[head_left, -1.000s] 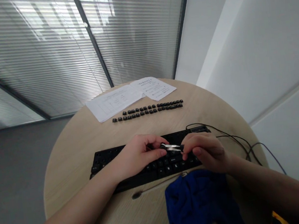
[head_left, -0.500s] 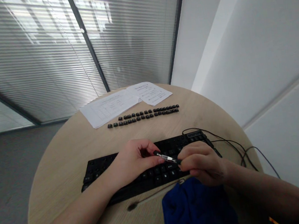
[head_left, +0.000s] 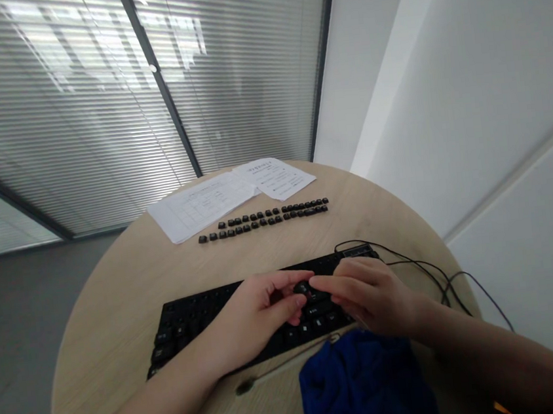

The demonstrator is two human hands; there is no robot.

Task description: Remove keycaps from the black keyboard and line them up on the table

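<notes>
My left hand (head_left: 256,318) is over the middle of a black keyboard (head_left: 189,312), its thumb and index finger closed around a small black keycap (head_left: 303,288). My right hand (head_left: 372,292) meets it from the right, its index fingertip touching or almost touching the keycap. The other right fingers are curled under, and what they hold is hidden. Below the keyboard lies a thin brush (head_left: 246,386) with a dark tip. A crumpled blue cloth (head_left: 359,383) sits below my right hand.
Two rows of loose black keycaps (head_left: 253,224) stand beyond the keyboard. Printed paper sheets (head_left: 202,205) lie behind them. A black cable (head_left: 424,267) loops off the round wooden table (head_left: 99,357) at the right, near a white wall (head_left: 492,92).
The slim silver tool between my hands has gone from sight. My right index finger has reached left to the keycap in my left fingers. The view has shifted slightly.
</notes>
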